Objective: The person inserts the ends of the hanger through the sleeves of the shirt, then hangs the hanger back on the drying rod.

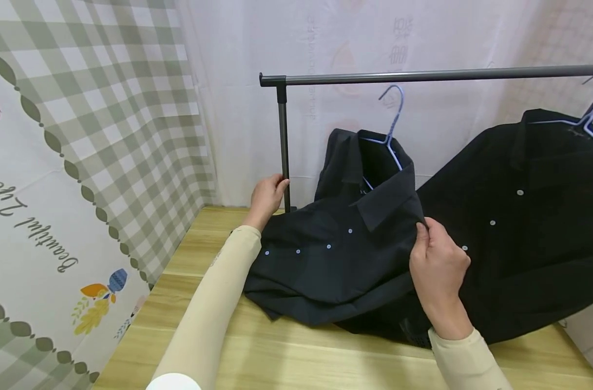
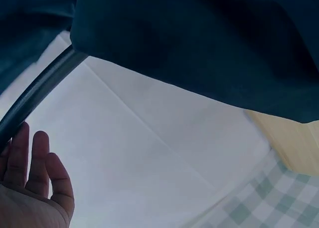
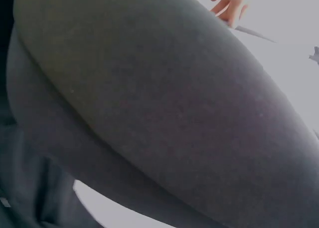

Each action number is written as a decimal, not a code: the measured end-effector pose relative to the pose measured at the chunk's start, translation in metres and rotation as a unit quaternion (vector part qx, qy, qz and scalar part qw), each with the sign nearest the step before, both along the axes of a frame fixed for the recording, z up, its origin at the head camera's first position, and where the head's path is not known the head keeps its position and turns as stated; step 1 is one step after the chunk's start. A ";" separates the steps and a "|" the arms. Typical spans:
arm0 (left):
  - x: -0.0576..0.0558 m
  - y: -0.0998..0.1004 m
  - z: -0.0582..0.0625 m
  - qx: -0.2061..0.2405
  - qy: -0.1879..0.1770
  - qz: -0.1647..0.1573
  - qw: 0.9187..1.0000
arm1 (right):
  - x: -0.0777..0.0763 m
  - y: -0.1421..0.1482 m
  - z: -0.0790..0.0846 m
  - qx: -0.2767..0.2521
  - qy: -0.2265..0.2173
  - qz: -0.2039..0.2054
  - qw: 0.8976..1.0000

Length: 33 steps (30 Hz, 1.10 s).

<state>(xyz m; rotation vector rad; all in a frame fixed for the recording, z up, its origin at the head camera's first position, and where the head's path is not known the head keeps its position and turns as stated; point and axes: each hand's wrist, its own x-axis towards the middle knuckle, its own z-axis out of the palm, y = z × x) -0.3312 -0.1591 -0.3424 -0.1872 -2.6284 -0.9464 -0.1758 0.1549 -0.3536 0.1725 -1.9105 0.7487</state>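
A black shirt [image 1: 320, 271] with pale buttons is on a blue wire hanger [image 1: 389, 138], whose hook shows just below the rack's dark rail [image 1: 335, 79]. My right hand [image 1: 440, 271] pinches the shirt's shoulder between thumb and fingers, beside the collar. The shirt's lower part spreads leftward over the wooden table [image 1: 179, 314]. At the rack's left end, my left hand [image 1: 267, 199] holds the upright pole [image 1: 284, 141] with thumb and fingertips. In the left wrist view, the fingers [image 2: 37, 163] lie against the pole, under dark cloth. Dark cloth fills most of the right wrist view.
A second black shirt [image 1: 535, 227] on another blue hanger [image 1: 591, 116] is at the right, overlapped by the first. A checked cloth [image 1: 130, 92] covers the left side, and a white printed curtain [image 1: 238, 108] stands behind the rack.
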 end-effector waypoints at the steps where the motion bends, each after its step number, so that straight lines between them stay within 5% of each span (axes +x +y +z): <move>1: 0.000 0.000 0.000 -0.001 0.000 0.000 1.000 | -0.001 -0.004 0.004 0.007 0.006 0.010 1.000; 9: -0.002 0.002 0.002 -0.004 -0.004 0.001 1.000 | -0.012 -0.034 0.041 0.050 0.030 0.059 0.997; 18: -0.003 0.005 0.000 -0.010 0.002 -0.002 1.000 | -0.038 -0.072 0.072 0.114 0.005 0.061 0.992; 26: -0.002 0.004 0.001 -0.035 0.006 -0.016 0.999 | -0.037 -0.104 0.063 0.155 -0.046 0.090 0.983; 33: -0.001 0.002 0.002 -0.042 0.008 -0.024 0.999 | -0.024 -0.102 0.056 0.140 -0.091 0.129 0.978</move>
